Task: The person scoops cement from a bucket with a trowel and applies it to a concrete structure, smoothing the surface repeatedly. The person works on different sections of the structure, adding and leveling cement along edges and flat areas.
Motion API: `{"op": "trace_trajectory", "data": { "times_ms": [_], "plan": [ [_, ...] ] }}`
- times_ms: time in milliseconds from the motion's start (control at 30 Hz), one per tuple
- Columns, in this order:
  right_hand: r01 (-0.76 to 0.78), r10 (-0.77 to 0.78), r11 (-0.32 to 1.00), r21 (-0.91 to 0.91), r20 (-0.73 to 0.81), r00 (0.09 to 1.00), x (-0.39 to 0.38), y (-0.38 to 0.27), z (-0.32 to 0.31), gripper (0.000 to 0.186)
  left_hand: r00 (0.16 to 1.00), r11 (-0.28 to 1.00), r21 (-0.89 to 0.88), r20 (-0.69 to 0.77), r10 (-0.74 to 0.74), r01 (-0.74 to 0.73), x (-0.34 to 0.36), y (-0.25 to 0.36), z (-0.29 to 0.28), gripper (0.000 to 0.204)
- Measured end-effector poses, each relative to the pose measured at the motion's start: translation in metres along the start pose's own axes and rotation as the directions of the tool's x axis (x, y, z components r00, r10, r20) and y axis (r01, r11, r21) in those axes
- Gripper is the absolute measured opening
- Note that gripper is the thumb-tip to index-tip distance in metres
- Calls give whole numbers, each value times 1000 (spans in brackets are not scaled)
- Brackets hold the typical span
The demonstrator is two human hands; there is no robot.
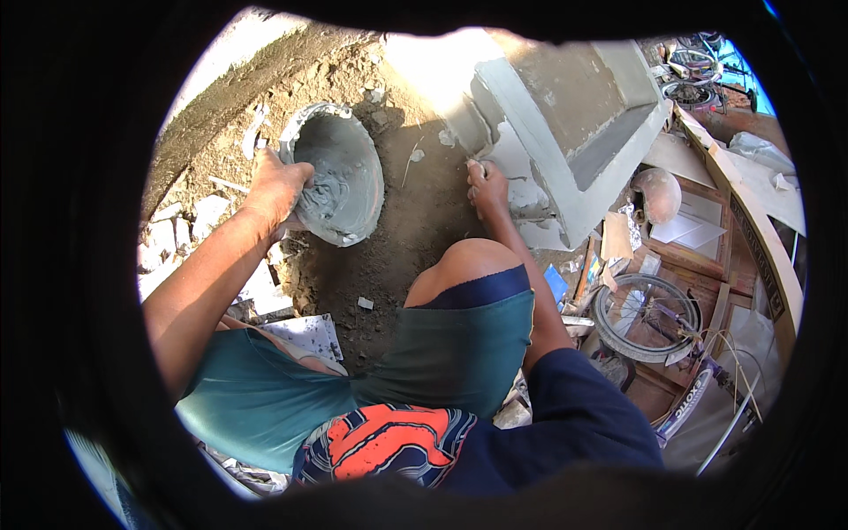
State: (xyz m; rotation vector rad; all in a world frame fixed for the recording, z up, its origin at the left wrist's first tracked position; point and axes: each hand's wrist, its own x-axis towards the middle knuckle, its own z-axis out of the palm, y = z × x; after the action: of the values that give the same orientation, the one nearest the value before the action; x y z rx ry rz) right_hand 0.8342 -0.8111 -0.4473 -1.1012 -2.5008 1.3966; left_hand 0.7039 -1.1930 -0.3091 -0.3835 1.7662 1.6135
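My left hand (276, 184) grips the near left rim of a round, mortar-smeared bowl (346, 132), thumb over the edge. The bowl is tilted so its opening faces me, and wet grey mortar (323, 196) lies in its bottom. Across from it, my right hand (488, 189) is closed against the side of a grey cement structure (541, 124) with a hollowed top. Whatever those curled fingers hold is hidden. Right beside them, smooth pale mortar (514, 161) coats part of the structure's side.
Rubble and broken tile pieces (305, 334) lie on the dirt at left. To the right are a small bicycle wheel (647, 316), a rounded pot-like object (658, 196), wooden boards (746, 225) and scraps. Several bicycles (693, 71) stand at far right. My bent knee (464, 269) is near my right forearm.
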Motion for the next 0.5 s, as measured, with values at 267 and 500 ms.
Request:
{"op": "trace_trajectory", "data": {
  "times_ms": [267, 500],
  "plan": [
    [165, -189, 883, -439, -13, 982, -61, 2, -77, 45, 991, 999, -36, -131, 29, -34, -12, -5, 5, 45],
    [17, -13, 818, -576, 11, 1000, -54, 31, -77, 46, 979, 977, 186, -151, 137, -108, 19, -15, 6, 51]
  ]
}}
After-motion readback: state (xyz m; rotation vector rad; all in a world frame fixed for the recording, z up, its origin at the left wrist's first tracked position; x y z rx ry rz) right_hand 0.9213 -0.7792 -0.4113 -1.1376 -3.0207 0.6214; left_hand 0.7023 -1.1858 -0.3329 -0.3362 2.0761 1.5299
